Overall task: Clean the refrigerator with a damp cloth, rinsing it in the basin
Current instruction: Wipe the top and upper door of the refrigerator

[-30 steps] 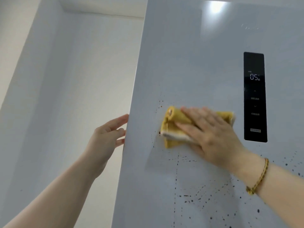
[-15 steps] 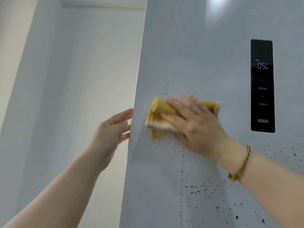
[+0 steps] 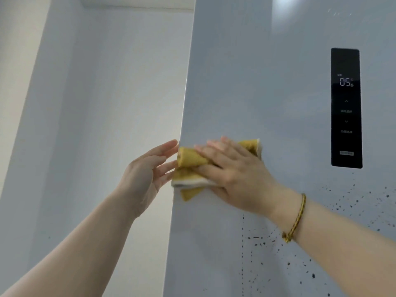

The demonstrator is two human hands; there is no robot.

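A tall, glossy, pale grey fridge door [image 3: 257, 82] fills the right of the scene, with a bright glare [image 3: 287, 3] near its top. A folded yellow cloth [image 3: 190, 162] lies flat against it at its left edge. A black control panel [image 3: 346, 108] reading "05" is set into its right side. Dark specks [image 3: 260, 244] scatter over the lower door, below the cloth.

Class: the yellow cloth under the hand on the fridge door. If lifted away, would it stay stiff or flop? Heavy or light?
Probably floppy: the cloth is bunched in folds and a corner hangs down beside the right hand. Likely light: that flat hand alone holds it against the upright refrigerator door. It may slide on that glossy surface.
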